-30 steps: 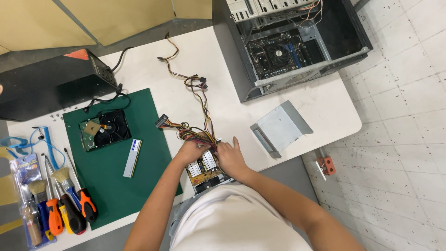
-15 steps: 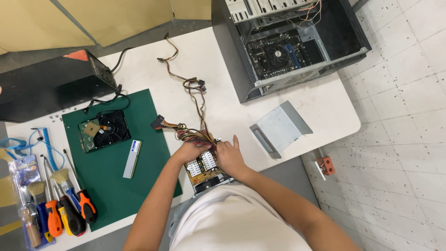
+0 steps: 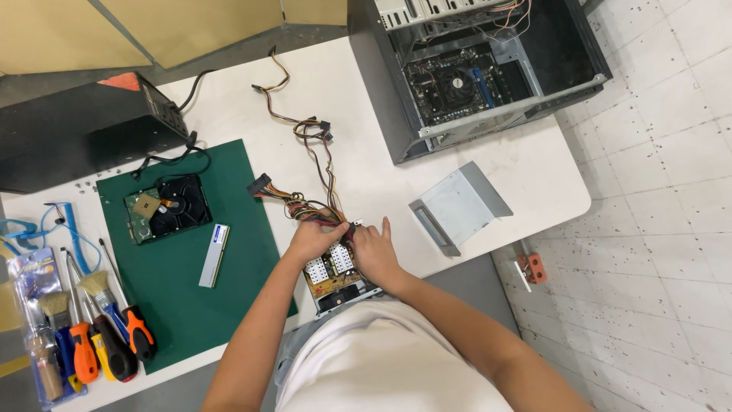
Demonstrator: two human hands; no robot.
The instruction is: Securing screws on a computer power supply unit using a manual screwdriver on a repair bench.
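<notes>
Both hands work on an opened power supply (image 3: pixel 335 271) that lies at the near edge of the white table (image 3: pixel 366 145), just in front of the person. The left hand (image 3: pixel 311 238) rests on its far left corner, fingers curled together over the bundle of coloured cables (image 3: pixel 305 207) where they leave the unit. The right hand (image 3: pixel 375 252) lies on the right side of the unit, fingers together, pressing on it with one finger pointing away.

To the left lies a green mat (image 3: pixel 191 267) carrying a hard drive (image 3: pixel 168 207) and a memory stick (image 3: pixel 214 255). Screwdrivers (image 3: pixel 107 347) and brushes lie at the near left. A metal bracket (image 3: pixel 457 206) sits to the right, and an open computer case (image 3: pixel 480 69) stands at the far right.
</notes>
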